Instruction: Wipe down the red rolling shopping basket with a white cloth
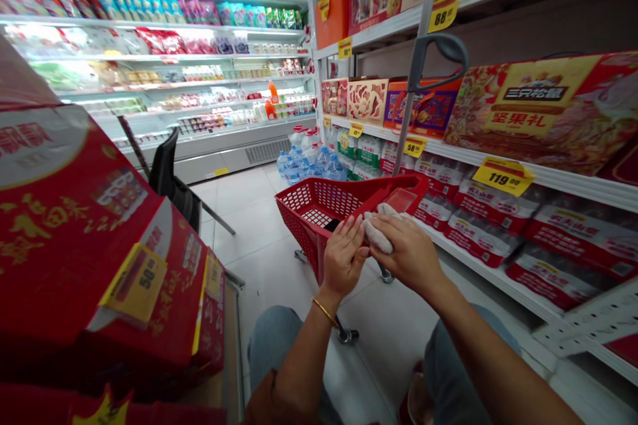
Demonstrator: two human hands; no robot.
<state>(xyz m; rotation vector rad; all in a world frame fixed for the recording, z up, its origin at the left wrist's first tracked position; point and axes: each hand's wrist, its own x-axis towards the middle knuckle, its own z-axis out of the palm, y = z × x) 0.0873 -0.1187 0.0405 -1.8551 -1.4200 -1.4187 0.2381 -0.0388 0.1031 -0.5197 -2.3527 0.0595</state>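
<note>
In front of my knees stands a red plastic shopping cart with perforated basket walls. My right hand is wrapped round a bunched white cloth and presses it at the cart's near rim. Just to the left, my left hand lies with fingers stretched out against the near side of the cart, its fingertips close to the cloth. A gold bangle circles my left wrist. Part of the rim is hidden behind both hands. A small dark object shows inside the basket.
On the left, red boxes with yellow price tags are stacked beside a black chair. Shelves of gift boxes and bottled water packs line the right. A grey-handled metal pole rises behind the cart. A refrigerated display stands at the back.
</note>
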